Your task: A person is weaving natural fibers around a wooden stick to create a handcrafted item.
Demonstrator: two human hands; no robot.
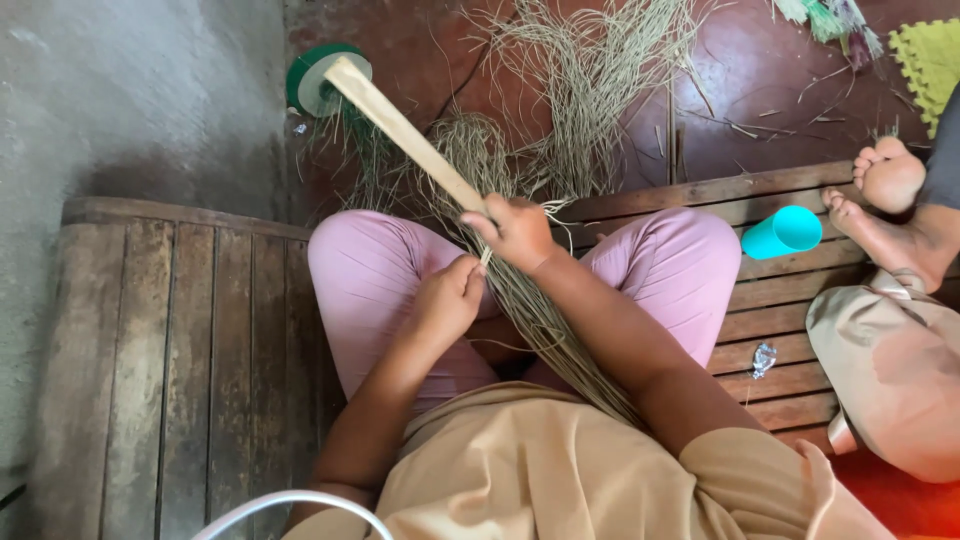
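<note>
My right hand grips a long pale wooden stick where a bundle of thin dry straw fibres meets it. The stick slants up and to the left. The bundle runs down across my lap between pink-trousered knees. My left hand pinches a strand of the fibres close to the right hand, fingers closed on it.
Loose straw lies spread on the red floor ahead. A green and white tape roll sits by the stick's far tip. A turquoise cup lies on the wooden slatted platform. Another person's bare feet rest at right.
</note>
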